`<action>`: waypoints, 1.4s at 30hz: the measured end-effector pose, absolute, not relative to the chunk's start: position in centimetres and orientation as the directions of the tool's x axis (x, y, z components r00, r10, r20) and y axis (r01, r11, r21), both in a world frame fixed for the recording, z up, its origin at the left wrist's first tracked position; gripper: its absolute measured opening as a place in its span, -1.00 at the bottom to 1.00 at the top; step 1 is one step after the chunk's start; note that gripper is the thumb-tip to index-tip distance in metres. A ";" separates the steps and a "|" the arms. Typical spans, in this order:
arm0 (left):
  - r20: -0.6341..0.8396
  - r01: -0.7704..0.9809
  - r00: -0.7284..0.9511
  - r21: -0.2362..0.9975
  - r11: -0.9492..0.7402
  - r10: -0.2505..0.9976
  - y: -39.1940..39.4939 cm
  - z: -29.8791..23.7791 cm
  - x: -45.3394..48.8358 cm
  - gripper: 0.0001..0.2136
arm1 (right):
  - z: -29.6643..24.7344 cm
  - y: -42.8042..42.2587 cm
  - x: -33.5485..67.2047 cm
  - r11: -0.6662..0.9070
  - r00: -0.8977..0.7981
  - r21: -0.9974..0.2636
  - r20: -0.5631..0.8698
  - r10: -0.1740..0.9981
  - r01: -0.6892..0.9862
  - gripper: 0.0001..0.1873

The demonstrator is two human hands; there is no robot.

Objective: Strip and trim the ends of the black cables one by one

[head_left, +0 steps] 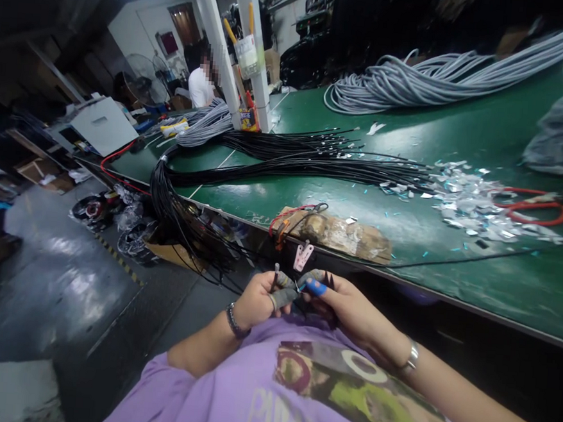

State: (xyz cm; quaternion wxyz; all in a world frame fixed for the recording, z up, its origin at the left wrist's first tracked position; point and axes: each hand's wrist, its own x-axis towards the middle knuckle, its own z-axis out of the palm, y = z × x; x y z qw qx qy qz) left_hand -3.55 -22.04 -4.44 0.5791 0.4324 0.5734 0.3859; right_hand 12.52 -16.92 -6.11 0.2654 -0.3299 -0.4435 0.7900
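Note:
My left hand [262, 296] is closed just in front of the table edge, its thumb and finger in grey finger covers. A black cable [275, 276] pokes up between its fingers. Close beside it, my right hand [347, 305] is closed too, thumb wrapped in blue tape, pinching at a thin pale wire end [298, 288] where the fingertips of both hands meet. Dark pointed tips, perhaps of a small tool, stick up by the right fingers; most of it is hidden. Just beyond the hands, a pink clip-like piece [303, 256] hangs at the table edge.
Bundles of black cables [284, 166] lie across the green table [473, 289] and droop over its left edge. Foil and plastic scraps [465, 201] surround red-handled scissors [537, 209]. A worn wooden block [342, 234] sits at the edge. Grey cable coils [391, 84] lie behind; a person [201, 86] is far left.

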 end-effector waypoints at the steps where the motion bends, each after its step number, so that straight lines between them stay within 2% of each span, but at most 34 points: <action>1: -0.330 0.050 0.046 0.943 0.328 0.943 -22.0 -4.4 -3.5 -0.51 | -6.2 -16.9 12.5 -0.513 -0.655 -0.845 -0.302 0.693 -0.153 -0.47; 7: -0.317 0.051 0.054 0.948 0.314 0.947 -22.1 -4.6 -3.4 -0.53 | -6.7 -17.1 12.6 -0.667 -0.742 -0.717 -0.332 0.582 -0.202 -0.51; 13: -0.307 0.077 0.049 0.950 0.303 0.950 -22.0 -5.0 -3.5 -0.53 | -6.7 -17.2 12.4 -0.658 -0.726 -0.719 -0.326 0.605 -0.225 -0.54; 20: -0.280 0.098 0.035 0.956 0.275 0.959 -22.1 -5.2 -3.5 -0.53 | -6.9 -17.3 12.5 -0.706 -0.746 -0.683 -0.368 0.556 -0.189 -0.50; 28: -0.322 0.072 0.022 0.945 0.320 0.946 -22.0 -5.5 -3.6 -0.52 | -7.0 -17.3 12.4 -0.662 -0.716 -0.722 -0.353 0.603 -0.201 -0.63; 34: -0.339 0.032 0.022 0.940 0.339 0.940 -21.9 -5.6 -3.6 -0.49 | -6.9 -17.3 12.2 -0.614 -0.672 -0.769 -0.359 0.647 -0.181 -0.56; 42: -0.360 0.013 0.018 0.933 0.360 0.933 -21.9 -5.3 -3.5 -0.51 | -7.2 -17.1 12.2 -0.673 -0.707 -0.713 -0.374 0.601 -0.195 -0.61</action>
